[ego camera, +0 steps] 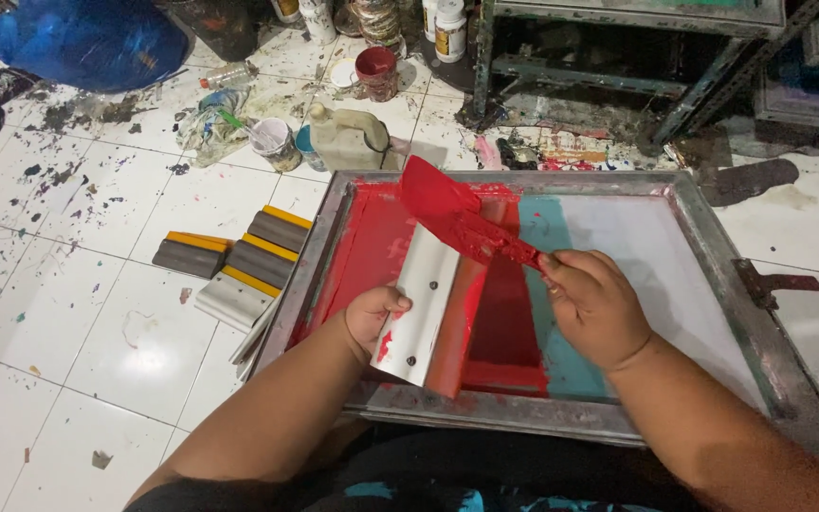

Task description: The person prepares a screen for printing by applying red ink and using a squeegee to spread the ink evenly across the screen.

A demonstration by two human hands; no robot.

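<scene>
The left hand (374, 316) curled its fingers around the lower edge of a squeegee (421, 313), gripping its metal handle and holding it tilted over the screen (637, 237). The right hand (594, 308) was closed in a fist around the handle of a red-coated spatula (452, 210), its blade angled up-left above the squeegee. Both forearms reached in from below. Spare squeegees (239, 261) lay on the floor (59, 313) left of the frame.

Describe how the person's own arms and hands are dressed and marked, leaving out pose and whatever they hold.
Both forearms are bare, with no sleeves, gloves, watch or rings in view. The left hand and right hand are ungloved. I can't tell whether any red ink marks the fingers. Dark clothing with light blue patches shows at the bottom edge.
</scene>
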